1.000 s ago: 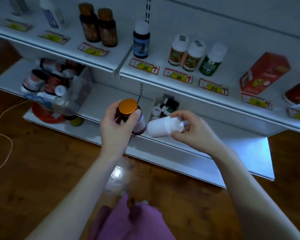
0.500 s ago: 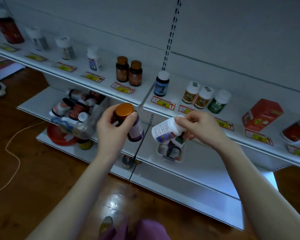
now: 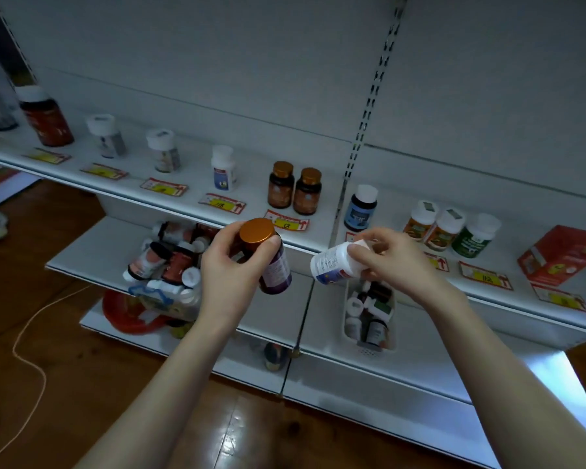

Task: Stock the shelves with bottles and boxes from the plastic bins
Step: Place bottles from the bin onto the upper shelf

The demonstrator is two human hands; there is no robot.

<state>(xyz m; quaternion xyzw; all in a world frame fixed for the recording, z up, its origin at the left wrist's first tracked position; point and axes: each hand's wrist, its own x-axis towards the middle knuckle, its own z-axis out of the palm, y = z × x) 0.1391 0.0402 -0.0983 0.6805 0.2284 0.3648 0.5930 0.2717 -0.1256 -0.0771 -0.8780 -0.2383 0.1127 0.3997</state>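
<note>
- Bottles from the bins are in both hands, in front of the shelving. The left hand (image 3: 230, 269) is wrapped round a dark amber bottle with a copper-coloured cap and purple label (image 3: 266, 262), held nearly upright. The right hand (image 3: 389, 262) pinches the cap end of a tilted white plastic bottle with a blue label (image 3: 330, 265).
- Step in hand, as I judge it: carrying both to the white metal upper shelf (image 3: 251, 184); neither is set down yet.
- Next move: the amber bottle probably belongs beside the matching pair of copper-capped amber bottles (image 3: 295, 191) just beyond it, and the white one needs turning upright first.
- Below on the left, a clear plastic bin heaped with bottles (image 3: 170, 265); under the right hand, a narrow white plastic bin (image 3: 366, 348).
- Far right on the upper shelf, a red cardboard box (image 3: 562, 255).
</note>
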